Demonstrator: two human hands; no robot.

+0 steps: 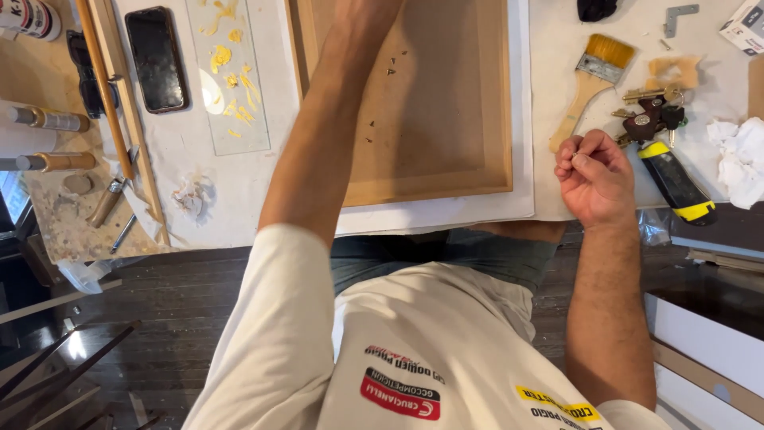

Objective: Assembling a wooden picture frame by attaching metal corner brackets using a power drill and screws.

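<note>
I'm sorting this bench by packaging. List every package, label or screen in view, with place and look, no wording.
Phone: upper left on the white sheet, flat, dark rectangle, screen off.
Labelled container: top left corner, lying down, white label with red and black print.
Small box: top right corner, white with dark print, cut off by the frame.
</note>
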